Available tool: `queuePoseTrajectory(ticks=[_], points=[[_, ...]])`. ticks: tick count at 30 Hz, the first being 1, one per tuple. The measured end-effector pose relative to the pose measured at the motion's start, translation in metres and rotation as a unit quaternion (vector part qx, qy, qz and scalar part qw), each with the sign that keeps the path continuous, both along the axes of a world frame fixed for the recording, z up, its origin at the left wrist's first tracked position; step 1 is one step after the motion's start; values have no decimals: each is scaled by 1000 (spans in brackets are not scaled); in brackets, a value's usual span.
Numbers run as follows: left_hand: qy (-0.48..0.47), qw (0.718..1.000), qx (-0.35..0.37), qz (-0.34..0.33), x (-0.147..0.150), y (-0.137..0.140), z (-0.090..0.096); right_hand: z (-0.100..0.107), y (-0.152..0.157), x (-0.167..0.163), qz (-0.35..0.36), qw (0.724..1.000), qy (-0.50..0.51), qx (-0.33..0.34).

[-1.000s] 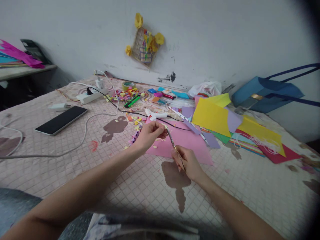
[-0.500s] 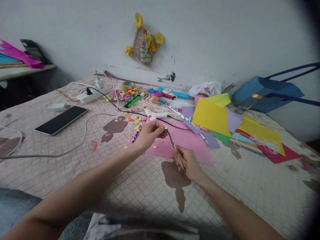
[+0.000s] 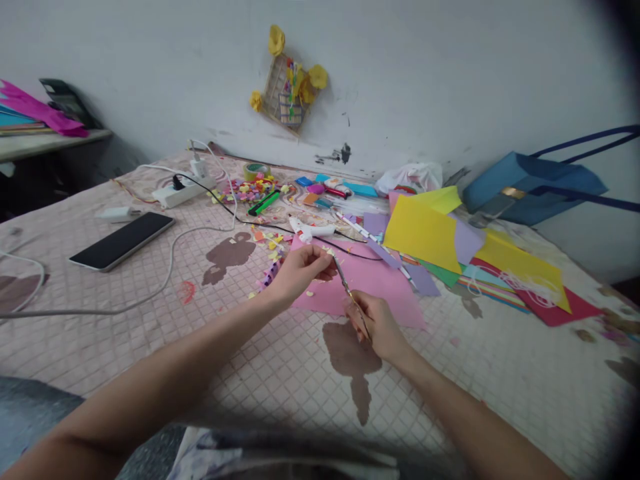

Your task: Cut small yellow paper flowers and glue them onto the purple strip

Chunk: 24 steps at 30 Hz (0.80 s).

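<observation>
My right hand [image 3: 373, 323] is closed around a slim pair of scissors [image 3: 341, 273], seen nearly edge-on. Their dark blades point up and left toward my left hand [image 3: 305, 267]. The thumb and fingers of that hand are pinched on a small pale yellow paper piece [image 3: 330, 253], right at the blade tips; most of the piece is hidden. Beneath both hands lies a pink paper sheet [image 3: 385, 293] with small yellow scraps on it. Close behind my left hand rests a white glue gun [image 3: 313, 230].
Coloured sheets [image 3: 425, 233] are spread at the right, before a blue bag [image 3: 535, 187]. Further back lie a paper-scrap pile [image 3: 250, 190] and a green cutter [image 3: 264, 203]. Cables run from a power strip [image 3: 183, 191] past a phone-like device [image 3: 123, 241].
Almost nothing differs. My left hand has shifted very slightly at the blade tips, and my right hand keeps its hold on the scissors.
</observation>
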<state>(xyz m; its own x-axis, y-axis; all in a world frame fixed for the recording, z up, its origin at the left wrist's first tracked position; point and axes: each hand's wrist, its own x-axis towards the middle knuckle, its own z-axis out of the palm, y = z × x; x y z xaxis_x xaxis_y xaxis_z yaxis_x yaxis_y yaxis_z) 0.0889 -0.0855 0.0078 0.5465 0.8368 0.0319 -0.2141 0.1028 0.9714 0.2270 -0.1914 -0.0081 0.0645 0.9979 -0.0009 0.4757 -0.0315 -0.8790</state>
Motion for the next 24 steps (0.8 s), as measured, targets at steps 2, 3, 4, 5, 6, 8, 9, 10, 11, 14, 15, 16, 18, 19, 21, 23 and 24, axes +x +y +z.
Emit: queuePoseTrajectory(ticks=[2,3,4,5,6,8,9,10,11,14,15,16,18,19,21,23,24], points=[[-3,1000,2,0,0,0,0,0,0,0,1,1000,-1,2],[-6,1000,1,1,0,0,0,0,0,1,2,1000,0,2],[-8,1000,0,-1,-1,0,0,0,0,1,4,1000,1,3],[-11,1000,-1,-4,-1,1,0,0,1,1,5,1000,3,2],[-13,1000,-2,-10,-2,2,0,-1,1,2,7,1000,6,-1],[-17,1000,-4,-23,-3,3,0,-2,1,3,13,1000,17,-7],[-19,999,-5,-28,-3,3,0,-2,0,4,16,1000,23,-10],[-18,999,-6,-33,-3,4,0,-2,0,4,19,999,29,-12],[-17,999,-7,-38,-4,4,1,-2,0,5,20,999,35,-14],[-17,998,-14,-55,-4,4,1,-2,0,5,20,999,42,-17],[-18,998,-17,-61,-4,4,1,-1,0,5,19,999,45,-19],[-20,998,-21,-64,-4,4,2,-1,0,5,19,998,49,-20],[-21,997,-29,-66,-4,5,2,-2,1,6,20,998,56,-23],[-21,997,-33,-66,-4,5,2,-2,1,6,22,998,59,-23],[-20,997,-40,-68,-4,5,2,-3,1,7,25,998,58,-21],[-19,996,-43,-74,-5,6,2,-4,1,7,26,998,56,-19],[-17,996,-43,-77,-5,6,3,-4,1,7,26,998,56,-19]])
